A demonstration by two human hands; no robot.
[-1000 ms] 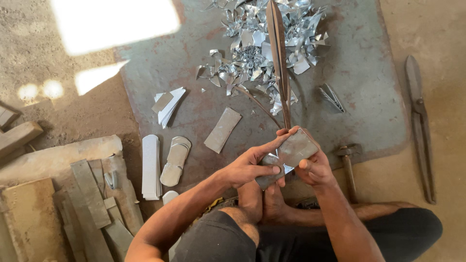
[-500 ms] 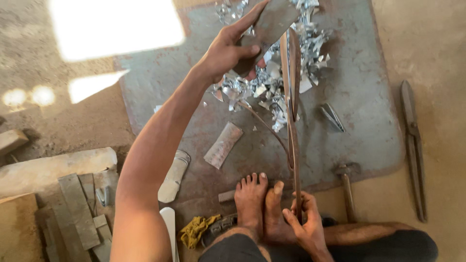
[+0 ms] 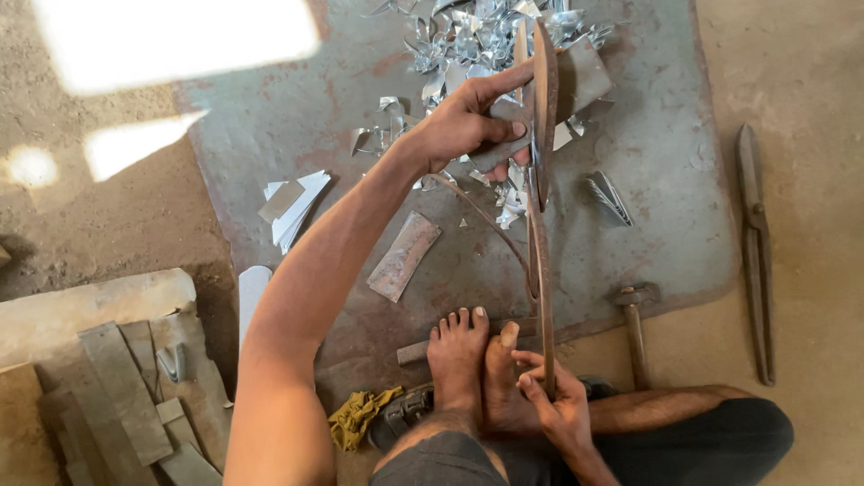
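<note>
left hand (image 3: pixel 463 121) reaches far out, fingers closed around a grey sheet metal piece (image 3: pixel 580 76), feeding it into the blades of the big rusty shears (image 3: pixel 543 135). right hand (image 3: pixel 549 409) sits near the body, fingers wrapped around the long shear handle (image 3: pixel 544 297). bare feet (image 3: pixel 477 373) rest by the lower handle, looks like they pin it down, but that part is hidden so can't be sure. the sheet piece is at the far end of the metal floor plate (image 3: pixel 297 135), right over the pile of shiny offcuts (image 3: pixel 468 40).

around it: flat metal strip (image 3: pixel 404 256) mid plate, folded pale pieces (image 3: pixel 292 205) to the left, small hammer (image 3: pixel 634 324) to the right near the knee, second pair of long snips (image 3: pixel 756 243) on the dirt far right, yellow rag (image 3: pixel 360 416) near the feet, stacked grey slabs (image 3: pixel 126 396) near left.

to cut well, judging from this: keep the sheet pushed deep into the blade throat and flat, thumb and fingertips off the cut line, lower handle held steady, pull the upper handle in one smooth stroke. sharp edges on sheet and scraps, bare skin close.
</note>
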